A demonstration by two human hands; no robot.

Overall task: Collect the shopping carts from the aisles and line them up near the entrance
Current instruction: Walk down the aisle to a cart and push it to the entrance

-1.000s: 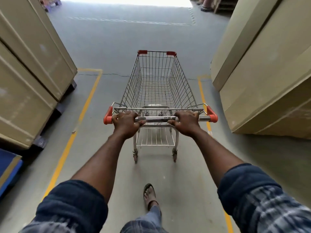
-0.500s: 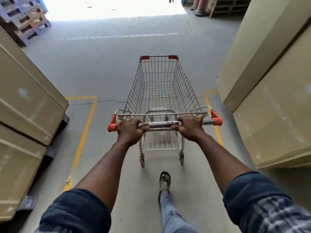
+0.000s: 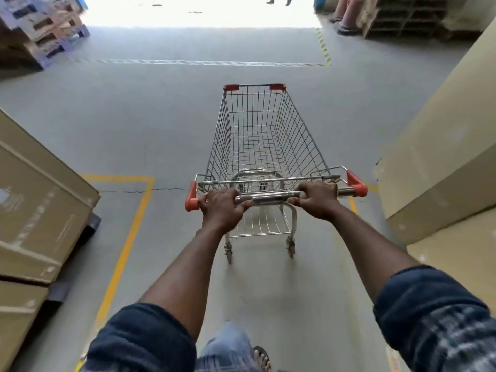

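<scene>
A wire shopping cart (image 3: 257,135) with red corner caps stands on the grey floor just ahead of me, its basket empty. My left hand (image 3: 221,209) grips the left part of the metal handle bar (image 3: 271,197). My right hand (image 3: 316,201) grips the right part of the same bar. Both arms reach straight out to it. The cart points toward a bright doorway (image 3: 201,9) at the far end.
Large cardboard boxes on pallets (image 3: 40,210) line the left side, and tall boxes (image 3: 440,162) line the right. Yellow floor lines (image 3: 126,237) mark the aisle edges. Stacked pallets (image 3: 40,33) stand far left, wooden pallets (image 3: 413,17) far right. A person's legs (image 3: 279,0) show at the doorway.
I have walked forward with the cart. The boxes on both sides have slid back past me, and the doorway and pallets have come closer. Both hands keep the same hold.
</scene>
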